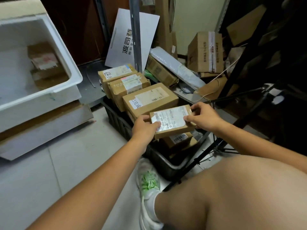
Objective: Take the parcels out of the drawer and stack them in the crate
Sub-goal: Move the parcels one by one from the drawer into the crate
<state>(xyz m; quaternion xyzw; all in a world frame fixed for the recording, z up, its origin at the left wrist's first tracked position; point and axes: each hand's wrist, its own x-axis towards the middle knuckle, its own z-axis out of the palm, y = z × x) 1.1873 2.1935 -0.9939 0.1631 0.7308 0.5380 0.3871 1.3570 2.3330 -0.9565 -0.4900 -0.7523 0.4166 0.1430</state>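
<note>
Floor tiles [66, 171] bear a black crate [116, 119]; left hand [143, 128] and right hand [201, 117] fingers [156, 125] clamp a parcel [172, 124] above.

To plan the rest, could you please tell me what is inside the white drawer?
At least one labelled brown parcel lies in the white drawer; the near wall hides its front.

flat brown labelled parcel [172, 121] above black crate [119, 120], stacked parcels [149, 98] inside

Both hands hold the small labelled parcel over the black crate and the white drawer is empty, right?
Not empty: the head view shows a brown parcel lying in the white drawer. The left hand and right hand do hold the small labelled parcel over the black crate.
</note>
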